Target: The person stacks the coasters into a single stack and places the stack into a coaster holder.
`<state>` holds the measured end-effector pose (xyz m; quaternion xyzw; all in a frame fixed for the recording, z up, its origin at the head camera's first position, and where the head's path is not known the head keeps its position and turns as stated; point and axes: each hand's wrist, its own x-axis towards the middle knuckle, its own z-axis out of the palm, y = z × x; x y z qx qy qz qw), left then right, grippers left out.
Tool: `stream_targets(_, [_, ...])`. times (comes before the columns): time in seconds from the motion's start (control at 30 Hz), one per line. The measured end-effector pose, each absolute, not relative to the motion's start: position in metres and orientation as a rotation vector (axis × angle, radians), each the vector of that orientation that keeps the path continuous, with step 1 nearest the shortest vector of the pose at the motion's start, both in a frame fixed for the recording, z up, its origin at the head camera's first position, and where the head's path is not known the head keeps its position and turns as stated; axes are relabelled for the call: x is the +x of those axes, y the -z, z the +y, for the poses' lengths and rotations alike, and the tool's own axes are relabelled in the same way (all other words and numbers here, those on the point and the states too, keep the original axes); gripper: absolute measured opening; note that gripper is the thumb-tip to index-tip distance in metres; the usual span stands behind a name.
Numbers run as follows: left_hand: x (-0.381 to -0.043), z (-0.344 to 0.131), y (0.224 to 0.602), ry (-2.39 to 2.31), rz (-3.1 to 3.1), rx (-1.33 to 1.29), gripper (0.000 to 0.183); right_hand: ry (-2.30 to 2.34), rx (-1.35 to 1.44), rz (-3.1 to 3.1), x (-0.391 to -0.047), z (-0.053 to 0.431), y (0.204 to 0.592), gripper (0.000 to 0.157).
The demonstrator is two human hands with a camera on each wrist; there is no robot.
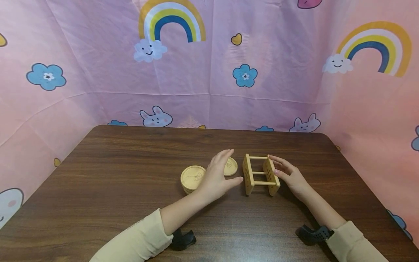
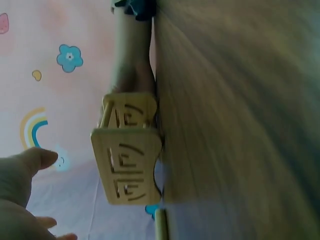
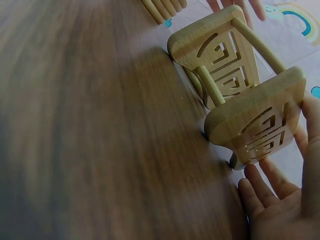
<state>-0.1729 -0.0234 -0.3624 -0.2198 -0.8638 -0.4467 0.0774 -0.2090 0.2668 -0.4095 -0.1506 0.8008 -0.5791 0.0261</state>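
A small wooden coaster rack with two cut-out side panels joined by round bars stands upright. My right hand holds it by the right panel, fingers and thumb at the panel's edge and outer face. My left hand is raised just left of the rack, thumb and fingers spread apart, nothing between them. Left of that hand lies a stack of round wooden coasters, partly hidden by the wrist. Another round coaster lies behind the left hand, partly covered by it.
Everything stands on a dark wood-grain table. A patterned cloth with rainbows and flowers hangs around its back and sides. Black wrist straps sit at both sleeves.
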Motion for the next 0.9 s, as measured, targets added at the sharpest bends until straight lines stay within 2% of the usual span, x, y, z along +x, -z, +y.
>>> stream_targets(0.47, [-0.18, -0.001, 0.372, 1.618, -2.463, -0.384, 0.082, 1.776, -0.466, 2.491, -0.208, 0.267, 0.408, 0.049])
stream_targets(0.9, [-0.197, 0.009, 0.392, 1.584, -2.471, -0.259, 0.082, 1.762, -0.469, 2.507, -0.208, 0.267, 0.408, 0.049])
